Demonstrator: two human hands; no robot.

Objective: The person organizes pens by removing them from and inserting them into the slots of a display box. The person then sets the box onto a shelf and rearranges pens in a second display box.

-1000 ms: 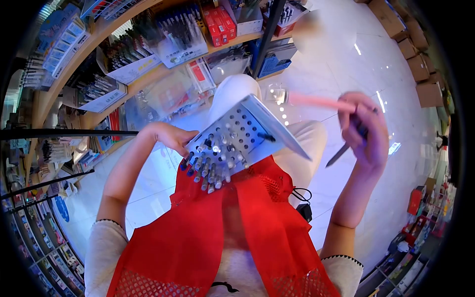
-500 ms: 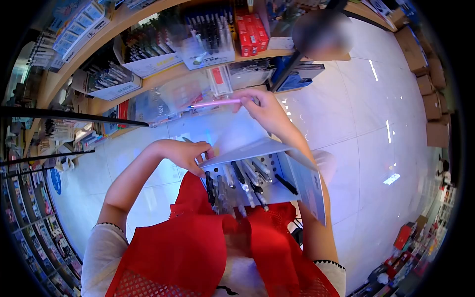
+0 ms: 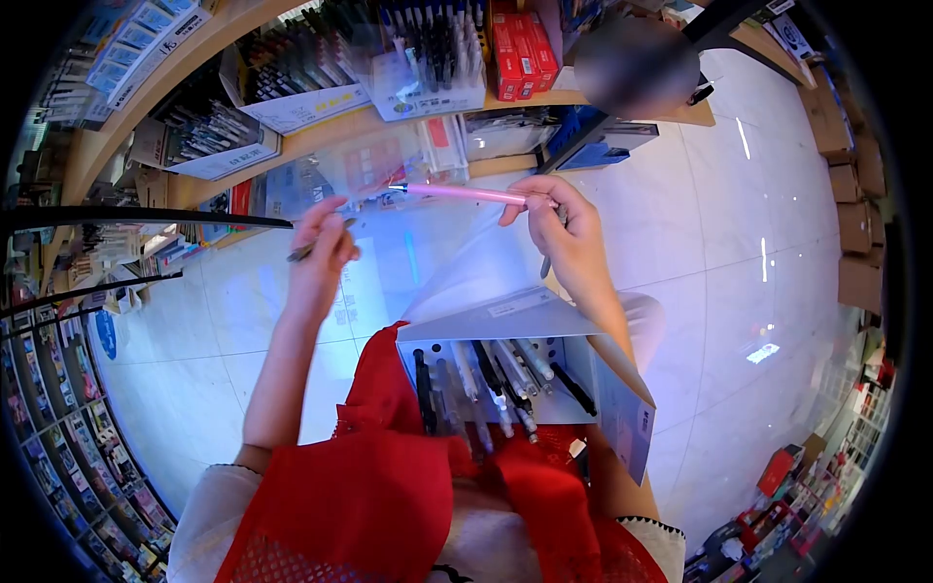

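Your left hand [image 3: 323, 255], head view, has lifted off the grey-white cardboard pen box [image 3: 486, 319], now well apart, fingers curled round a slim dark pen [image 3: 302, 255]. Your right hand [image 3: 569, 235], mostly closed, grips a slender pink pen [image 3: 457, 193] near one end; second dark pen [image 3: 546, 265] pokes out below. Box at your red cloth vest [image 3: 360, 496], clear and black plastic pens [image 3: 493, 381] leaning inside.

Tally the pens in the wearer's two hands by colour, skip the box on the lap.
Pink pen, in the right hand: 1
Dark pens, partly hidden, one in the left hand and one in the right: 2
Total: 3
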